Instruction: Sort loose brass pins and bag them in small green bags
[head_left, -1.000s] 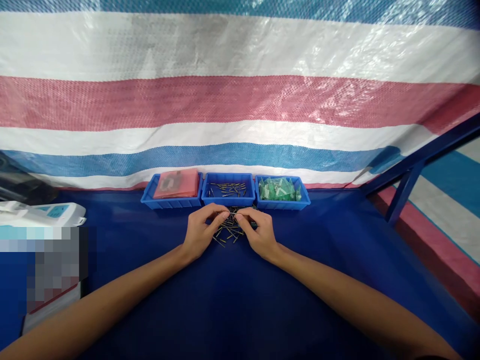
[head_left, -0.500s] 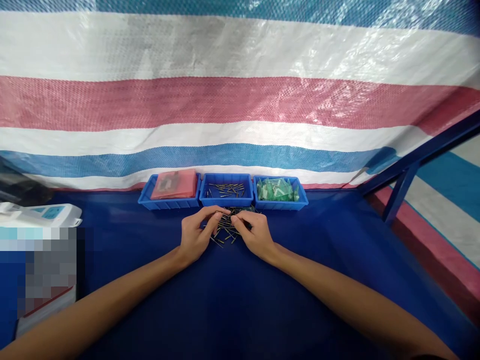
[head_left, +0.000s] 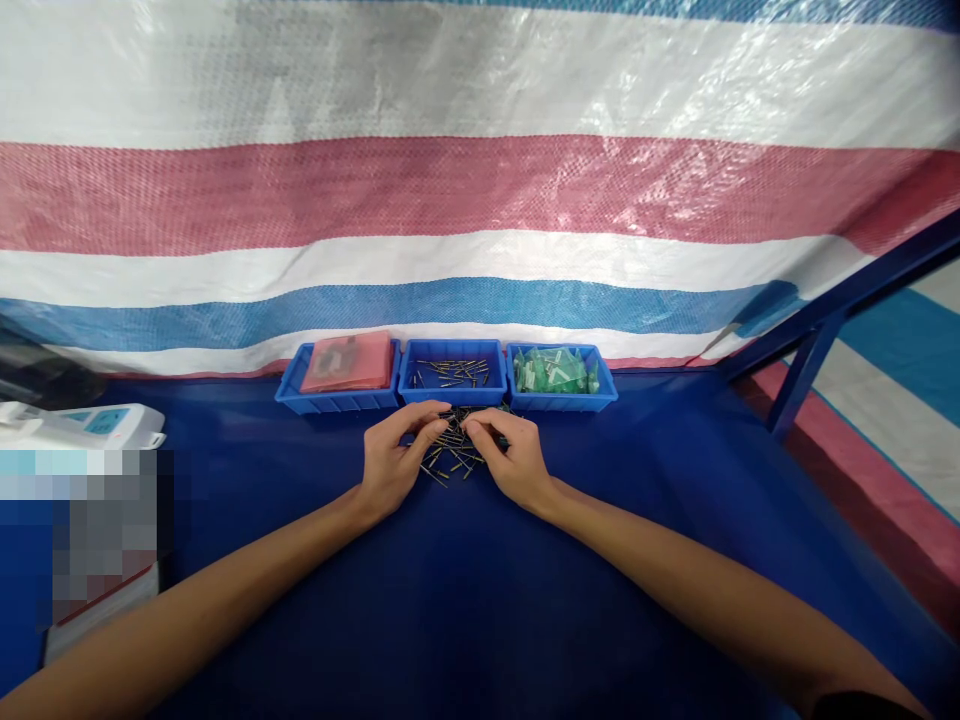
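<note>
Pins (head_left: 455,462), dozens of them, thin and metallic, lie in a loose heap at the centre of the frame, and both hands are right over it! The left hand (head_left: 391,455) comes in from the lower left, thumb and forefinger drawn close together at the upper edge of the pile. Opposite it, the right hand (head_left: 517,458) mirrors the pose, its fingers curled and thumb tucked near the forefinger. The fingertips almost face each other — just a narrow gap between them — and whether either hand has a pin pinched there, I cannot tell at this size.

Just above the hands, three blue trays line up side by side: the left tray (head_left: 337,402) with a red packet (head_left: 375,365) on top, the middle tray (head_left: 480,396) with more pins scattered inside, the right tray (head_left: 562,403) full of green packets (head_left: 559,370). All of it sits on a dark blue tabletop (head_left: 465,600). Over at the left edge, a white device (head_left: 124,425) — and across the top, a striped sheet (head_left: 480,190) in red, white and blue.
</note>
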